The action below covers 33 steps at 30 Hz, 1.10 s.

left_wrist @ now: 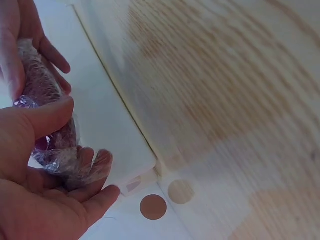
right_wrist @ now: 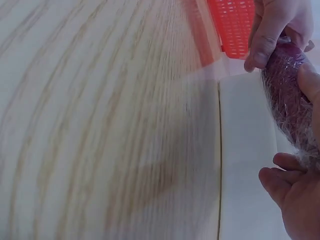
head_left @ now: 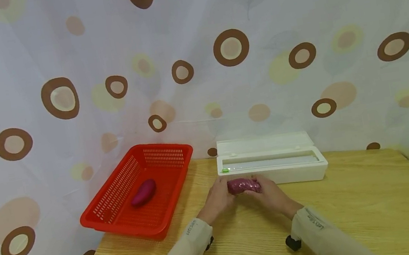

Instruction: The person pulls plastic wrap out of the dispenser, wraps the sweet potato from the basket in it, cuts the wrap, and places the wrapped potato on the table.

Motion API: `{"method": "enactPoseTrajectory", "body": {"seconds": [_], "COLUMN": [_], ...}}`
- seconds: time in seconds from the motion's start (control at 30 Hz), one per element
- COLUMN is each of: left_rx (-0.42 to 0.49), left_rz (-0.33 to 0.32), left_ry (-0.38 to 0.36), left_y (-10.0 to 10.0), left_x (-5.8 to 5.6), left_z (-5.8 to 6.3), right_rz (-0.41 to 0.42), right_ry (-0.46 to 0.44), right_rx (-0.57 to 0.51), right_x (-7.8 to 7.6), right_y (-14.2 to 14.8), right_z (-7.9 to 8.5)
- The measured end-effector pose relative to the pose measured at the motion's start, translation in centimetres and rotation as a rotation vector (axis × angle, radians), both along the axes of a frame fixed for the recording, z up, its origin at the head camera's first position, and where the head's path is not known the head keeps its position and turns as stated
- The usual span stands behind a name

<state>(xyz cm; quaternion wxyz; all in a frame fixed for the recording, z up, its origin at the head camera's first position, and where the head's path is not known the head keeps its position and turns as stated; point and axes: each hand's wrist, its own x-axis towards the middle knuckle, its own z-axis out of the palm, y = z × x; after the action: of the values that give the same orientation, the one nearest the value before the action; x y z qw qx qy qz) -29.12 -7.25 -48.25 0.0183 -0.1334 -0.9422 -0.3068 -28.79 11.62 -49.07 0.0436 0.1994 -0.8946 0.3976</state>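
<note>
A purple sweet potato (head_left: 243, 185) wrapped in crinkled cling film is held up between both hands, just in front of a white box. My left hand (head_left: 219, 196) grips its left end; in the left wrist view the thumb lies over the film and loose film hangs across the fingers. At the other end my right hand (head_left: 272, 195) holds the sweet potato, its thumb on the wrapped side in the right wrist view. The white cling film dispenser (head_left: 275, 175) stands with its lid raised, right behind the hands.
To the left, a red plastic basket (head_left: 175, 184) holds another purple sweet potato (head_left: 143, 192), which shows no film. A small green piece (head_left: 225, 170) sits at the dispenser's left end. Behind the wooden table (head_left: 378, 203) hangs a spotted curtain (head_left: 200, 97).
</note>
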Motion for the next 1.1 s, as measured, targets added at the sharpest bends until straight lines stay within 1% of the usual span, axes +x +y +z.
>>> {"method": "enactPoseTrajectory", "body": {"seconds": [0.07,0.13,0.23,0.27,0.3,0.37,0.47,0.53,0.6,0.67,0.77,0.83,0.9,1.0,1.07,1.1], "left_rx": [0.004,0.004,0.034,0.045,0.052,0.078,0.09,0.092,0.072,0.041,-0.036,-0.044,0.003,0.123,0.154,0.148], "left_rz": [-0.025,-0.052,-0.078,-0.079,-0.074,-0.067,-0.065,-0.076,-0.092,-0.112,-0.144,-0.162,-0.179,-0.194,-0.216,-0.227], "left_ry": [-0.031,-0.094,-0.18,-0.192,-0.19,-0.144,-0.056,-0.02,-0.001,0.011,0.032,0.02,-0.014,-0.077,-0.083,-0.083], "left_y": [0.0,-0.2,-0.3,-0.4,-0.4,-0.3,0.1,0.4,0.6,0.8,0.9,1.0,1.0,1.0,1.2,1.3], "left_x": [0.0,0.1,0.5,0.6,0.7,0.8,0.9,0.9,1.0,1.1,1.3,1.3,1.3,1.2,1.4,1.5], "left_z": [-0.2,-0.6,-1.2,-1.3,-1.3,-1.2,-0.4,0.3,0.8,1.2,1.4,1.5,1.6,1.8,2.0,2.2], "right_rz": [0.026,0.051,0.048,0.042,0.032,0.001,-0.049,-0.066,-0.066,-0.055,-0.076,-0.105,-0.109,-0.085,-0.075,-0.08], "right_ry": [-0.005,-0.02,-0.023,-0.025,-0.022,-0.019,-0.035,-0.052,-0.062,-0.071,-0.059,-0.046,-0.033,-0.002,-0.003,-0.005], "right_rx": [-0.004,0.016,0.083,0.097,0.107,0.089,-0.007,-0.062,-0.086,-0.081,-0.058,-0.049,-0.052,-0.046,-0.042,-0.03], "right_x": [0.0,0.0,-0.1,-0.1,-0.2,-0.2,-0.2,-0.3,-0.4,-0.4,-0.4,-0.3,-0.2,0.0,0.1,0.2], "right_y": [0.1,0.3,0.7,0.8,0.9,0.9,1.0,1.1,1.3,1.4,1.6,1.8,1.9,2.0,1.8,1.7], "right_z": [-0.1,-0.3,-0.7,-0.8,-0.9,-0.8,-0.3,0.1,0.4,0.8,1.3,1.6,1.8,2.1,2.3,2.4]}}
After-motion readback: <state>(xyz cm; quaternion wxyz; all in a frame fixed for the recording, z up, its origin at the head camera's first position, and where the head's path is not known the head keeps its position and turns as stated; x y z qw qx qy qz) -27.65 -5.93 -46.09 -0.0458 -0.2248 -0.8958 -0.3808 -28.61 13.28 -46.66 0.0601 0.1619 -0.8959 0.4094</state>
